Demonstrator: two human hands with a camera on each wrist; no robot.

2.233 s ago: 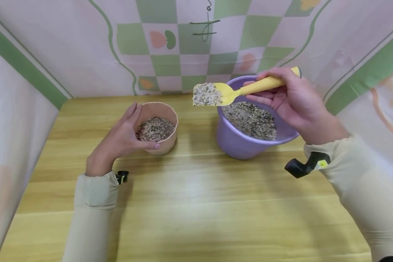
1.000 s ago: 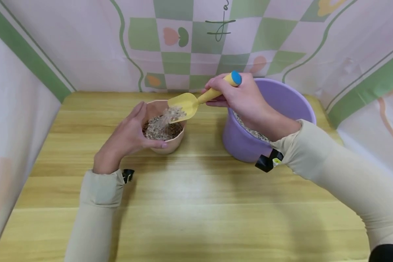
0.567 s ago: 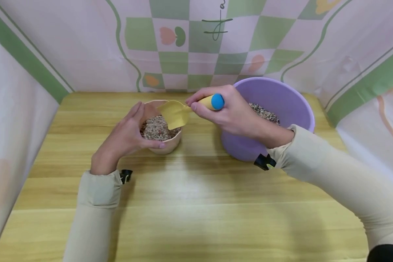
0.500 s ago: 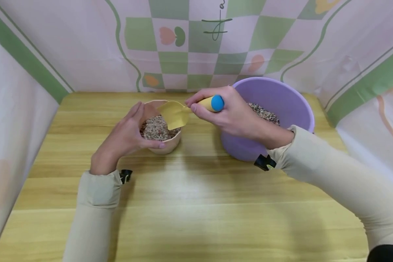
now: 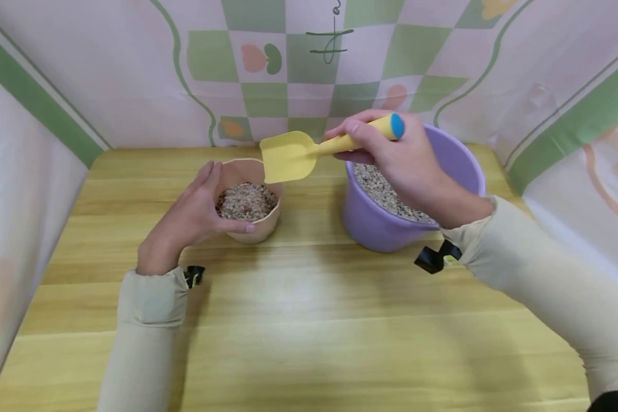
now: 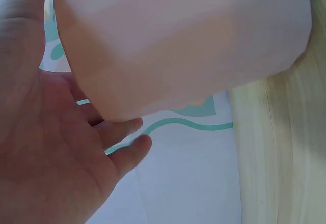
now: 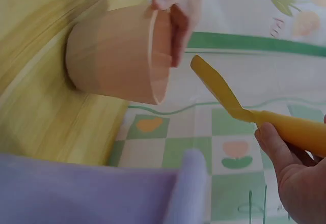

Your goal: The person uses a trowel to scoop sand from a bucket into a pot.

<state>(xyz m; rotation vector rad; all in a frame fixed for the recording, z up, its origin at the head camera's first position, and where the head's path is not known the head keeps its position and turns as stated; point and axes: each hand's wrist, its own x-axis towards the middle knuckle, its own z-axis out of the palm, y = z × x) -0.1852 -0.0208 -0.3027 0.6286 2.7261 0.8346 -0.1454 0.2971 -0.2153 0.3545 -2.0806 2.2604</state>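
Note:
In the head view my left hand point(image 5: 190, 214) holds a peach flowerpot point(image 5: 261, 230), thumb along its near rim and fingers at its left side. Grey-brown gravel point(image 5: 244, 201) partly fills the pot. My right hand point(image 5: 407, 160) grips the yellow handle, blue at its end, of a toy shovel point(image 5: 290, 157). Its blade is turned over, showing no gravel, just above the pot's right rim. The right wrist view shows the shovel point(image 7: 219, 89) apart from the pot point(image 7: 109, 53). The pot's wall point(image 6: 178, 46) fills much of the left wrist view.
A purple bucket point(image 5: 373, 229) of similar gravel point(image 5: 381, 189) stands right of the pot, partly hidden under my right hand and wrist. Both containers stand on a wooden table point(image 5: 298, 320). A patterned cloth point(image 5: 309, 103) hangs behind, with pale cloth at both sides.
Gravel on the shovel was tipped into the flowerpot, where the heap has grown. Since then my right hand has lifted the shovel up and rightward. My left hand keeps its hold on the pot.

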